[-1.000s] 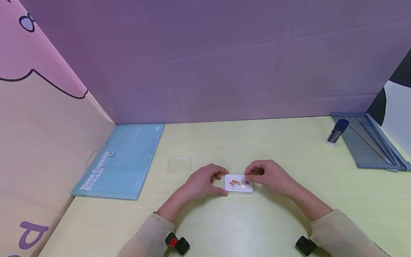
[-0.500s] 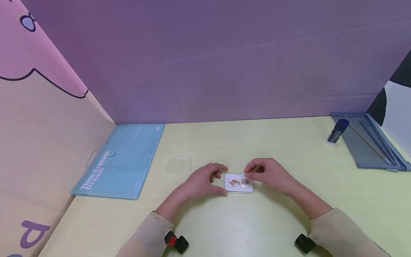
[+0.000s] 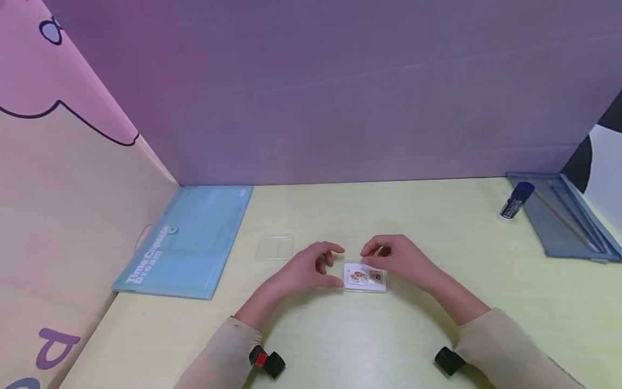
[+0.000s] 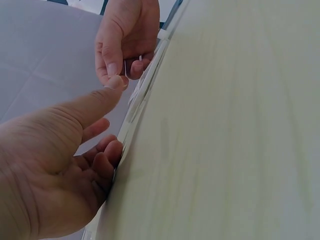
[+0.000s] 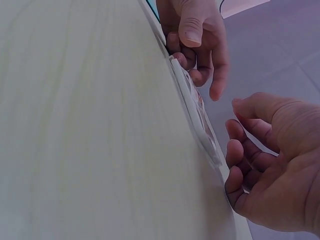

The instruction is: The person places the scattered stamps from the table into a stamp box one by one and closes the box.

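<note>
In the head view a small white card (image 3: 360, 286) in what looks like a flat clear case lies on the table, with two stamp-like pictures on it. The left picture (image 3: 357, 277) is white with an orange figure; the right one (image 3: 376, 277) is gold-brown with a dark centre. My left hand (image 3: 311, 267) rests beside the card's left edge, thumb tip at its lower-left corner, fingers loosely bent. My right hand (image 3: 400, 259) hovers above its upper edge, thumb and forefinger close together. In the right wrist view, nothing shows between the right hand's fingertips (image 5: 235, 132).
A clear plastic lid-like piece (image 3: 274, 248) lies left of the hands. Further left is a blue document folder (image 3: 194, 243). At the right, a glue stick (image 3: 516, 201) stands beside a dark blue mesh pouch (image 3: 554, 232). A purple partition (image 3: 311, 108) closes off the back.
My right hand has drawn off the card's upper right part, moving up and slightly left. The gold-brown picture shows more fully. My left hand has barely shifted.
</note>
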Demonstrator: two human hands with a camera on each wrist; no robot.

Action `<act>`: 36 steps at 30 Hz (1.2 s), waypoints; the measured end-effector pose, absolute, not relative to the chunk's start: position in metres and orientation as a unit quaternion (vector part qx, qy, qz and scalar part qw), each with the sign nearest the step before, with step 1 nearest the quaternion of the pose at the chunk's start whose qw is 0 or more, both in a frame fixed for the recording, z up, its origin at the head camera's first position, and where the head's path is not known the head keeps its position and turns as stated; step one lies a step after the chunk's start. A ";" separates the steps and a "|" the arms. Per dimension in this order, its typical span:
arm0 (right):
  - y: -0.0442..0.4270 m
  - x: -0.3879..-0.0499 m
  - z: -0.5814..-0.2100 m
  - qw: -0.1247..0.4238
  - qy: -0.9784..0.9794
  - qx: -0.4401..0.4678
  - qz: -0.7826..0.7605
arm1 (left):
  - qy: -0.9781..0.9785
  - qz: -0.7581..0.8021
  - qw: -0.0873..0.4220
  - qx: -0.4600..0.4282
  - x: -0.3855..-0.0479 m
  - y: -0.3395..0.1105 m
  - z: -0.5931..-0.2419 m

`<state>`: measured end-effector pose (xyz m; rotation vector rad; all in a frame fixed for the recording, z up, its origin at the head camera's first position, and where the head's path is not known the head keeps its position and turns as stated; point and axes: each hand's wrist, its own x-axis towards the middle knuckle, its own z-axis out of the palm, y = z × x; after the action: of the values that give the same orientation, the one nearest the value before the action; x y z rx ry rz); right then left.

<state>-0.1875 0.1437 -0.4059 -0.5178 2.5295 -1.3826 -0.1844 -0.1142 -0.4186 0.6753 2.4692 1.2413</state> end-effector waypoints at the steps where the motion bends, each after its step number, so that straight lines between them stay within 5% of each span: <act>1: 0.142 -0.188 -0.406 0.107 0.858 -0.175 -0.470 | 0.857 0.436 0.149 0.233 -0.185 -0.115 -0.418; 36: 0.091 -0.207 -0.400 0.118 0.842 -0.216 -0.480 | 0.842 0.497 0.110 0.178 -0.204 -0.168 -0.399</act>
<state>-0.2072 0.0912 -0.3996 -0.6315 2.4645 -1.4040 -0.2037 -0.1680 -0.3988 0.5217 2.4746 1.4618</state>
